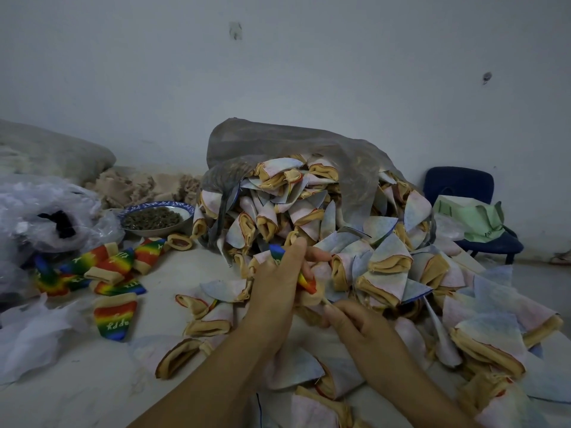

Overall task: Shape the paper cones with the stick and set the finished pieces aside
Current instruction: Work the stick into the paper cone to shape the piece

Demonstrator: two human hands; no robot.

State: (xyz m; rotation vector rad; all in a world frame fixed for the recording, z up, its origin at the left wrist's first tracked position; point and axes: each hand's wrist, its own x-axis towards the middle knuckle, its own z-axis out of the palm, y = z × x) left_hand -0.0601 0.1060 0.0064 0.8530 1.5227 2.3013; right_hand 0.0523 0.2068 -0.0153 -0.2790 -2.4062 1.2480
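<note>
My left hand (278, 285) grips a rainbow-coloured cone (304, 281) whose blue tip pokes up above my fingers. My right hand (358, 325) pinches a thin pale stick (325, 301) whose far end goes into the cone's tan open end. A big heap of pale, inside-out cones (324, 217) with tan rims spills from a grey plastic bag (278, 143) just behind my hands. Several rainbow cones (114, 316) lie on the white surface to the left.
A blue-rimmed bowl (156, 219) of dark bits stands at the back left, beside crumpled clear plastic bags (40, 211). A dark blue chair (463, 186) with a green bag (472, 217) is at the far right. White paper scraps (34, 332) lie at the left edge.
</note>
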